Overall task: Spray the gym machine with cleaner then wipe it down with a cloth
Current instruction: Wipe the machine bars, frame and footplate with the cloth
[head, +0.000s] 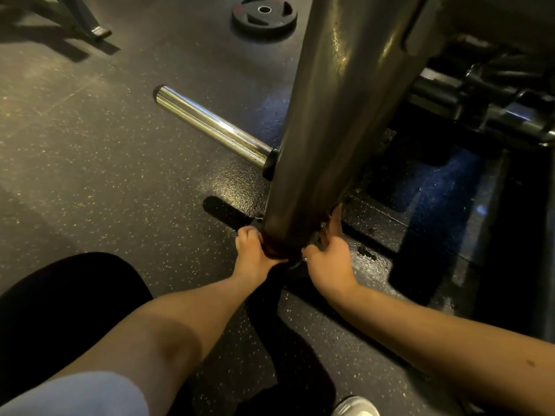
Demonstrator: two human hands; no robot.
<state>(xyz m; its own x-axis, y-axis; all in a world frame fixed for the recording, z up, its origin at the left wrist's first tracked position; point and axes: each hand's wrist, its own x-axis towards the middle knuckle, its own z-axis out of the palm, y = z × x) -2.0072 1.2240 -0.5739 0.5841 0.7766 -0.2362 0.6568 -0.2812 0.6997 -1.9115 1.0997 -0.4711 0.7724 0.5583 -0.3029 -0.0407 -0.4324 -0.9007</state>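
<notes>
Post: the machine's thick grey post [330, 115] rises from the floor [90, 145] at centre frame, tilted toward the top right, with sheen along its face.
Cloth: a dark reddish cloth [271, 249] is wrapped round the foot of the post, low against its base plate (only a narrow band of it shows between the hands).
Left hand: the left hand [250, 255] grips the cloth on the post's left side, fingers curled in tight against the metal.
Right hand: the right hand [327, 264] holds the cloth's other end at the post's right side, thumb pressed in at the front, fingers curled up and behind the post.
Peg: a chrome peg [210, 127] sticks out from the post's left side, well above the hands, pointing to the upper left.
Plate: a black weight plate [264, 15] lies flat on the floor at the top, well apart from the post.
Floor: dark speckled rubber, glistening wet around the post's foot, with a dark spot just right of the right hand.
Machine: dark parts of the machine [480, 94] crowd the upper right, behind the post.
Person: a light sleeve [75, 394] at bottom left and a white shoe [356, 408] at the bottom edge.
</notes>
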